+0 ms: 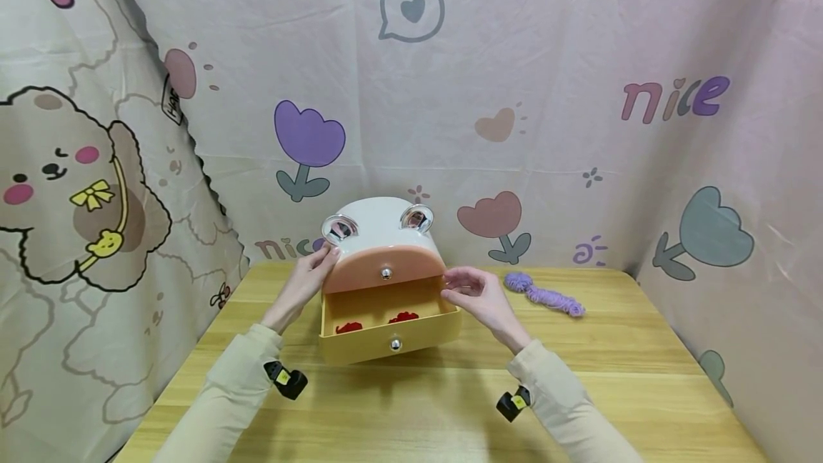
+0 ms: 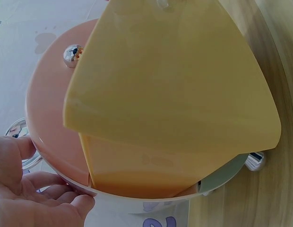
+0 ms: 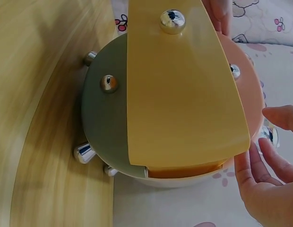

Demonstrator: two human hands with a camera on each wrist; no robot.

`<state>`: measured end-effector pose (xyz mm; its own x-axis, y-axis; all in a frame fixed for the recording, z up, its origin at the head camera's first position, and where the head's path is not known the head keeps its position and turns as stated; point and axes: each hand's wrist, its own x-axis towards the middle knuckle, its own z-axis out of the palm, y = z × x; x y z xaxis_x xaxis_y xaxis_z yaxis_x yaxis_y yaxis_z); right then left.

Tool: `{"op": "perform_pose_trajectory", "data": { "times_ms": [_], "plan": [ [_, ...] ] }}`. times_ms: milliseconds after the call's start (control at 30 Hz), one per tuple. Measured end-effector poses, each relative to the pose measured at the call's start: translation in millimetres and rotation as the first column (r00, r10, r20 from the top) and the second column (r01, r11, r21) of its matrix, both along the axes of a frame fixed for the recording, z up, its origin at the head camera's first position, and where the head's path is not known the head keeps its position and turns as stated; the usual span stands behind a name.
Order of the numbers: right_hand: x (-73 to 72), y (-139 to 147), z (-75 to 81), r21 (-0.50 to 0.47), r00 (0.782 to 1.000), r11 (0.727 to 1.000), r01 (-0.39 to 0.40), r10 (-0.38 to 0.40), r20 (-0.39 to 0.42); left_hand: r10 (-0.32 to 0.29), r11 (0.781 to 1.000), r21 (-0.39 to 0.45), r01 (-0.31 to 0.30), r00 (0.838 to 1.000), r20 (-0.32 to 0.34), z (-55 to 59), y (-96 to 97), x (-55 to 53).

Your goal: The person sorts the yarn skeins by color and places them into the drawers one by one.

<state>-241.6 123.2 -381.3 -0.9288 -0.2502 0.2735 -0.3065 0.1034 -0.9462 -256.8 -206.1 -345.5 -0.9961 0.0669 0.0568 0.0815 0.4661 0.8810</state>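
Observation:
A small drawer cabinet (image 1: 386,228) with a white rounded shell stands on the table. Its pink upper drawer (image 1: 360,268) is closed, while the yellow middle drawer (image 1: 424,334) is pulled out, showing red items (image 1: 403,317) of unclear kind inside. My left hand (image 1: 307,279) rests against the cabinet's left side, thumb near the front edge and fingers along the shell. On the other side, my right hand (image 1: 479,299) is at the right end of the yellow drawer, fingers loosely bent beside the shell. A green lower drawer (image 3: 106,109) shows beneath in the right wrist view.
A bundle of purple yarn (image 1: 546,296) lies on the wooden table (image 1: 579,384), right of the cabinet. Printed curtains (image 1: 411,91) hang behind and at both sides. Round silver eye-like ornaments (image 1: 416,218) stick up from the cabinet top, and silver feet (image 3: 84,152) support it.

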Motion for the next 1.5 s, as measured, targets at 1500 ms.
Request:
{"op": "perform_pose_trajectory", "data": {
  "times_ms": [1500],
  "plan": [
    [42.3,-20,-40.3,0.026,0.999,0.999,-0.041,0.041,-0.001,-0.008,1.0,-0.004,0.008,1.0,0.001,0.0,0.1,0.3]
  ]
}}
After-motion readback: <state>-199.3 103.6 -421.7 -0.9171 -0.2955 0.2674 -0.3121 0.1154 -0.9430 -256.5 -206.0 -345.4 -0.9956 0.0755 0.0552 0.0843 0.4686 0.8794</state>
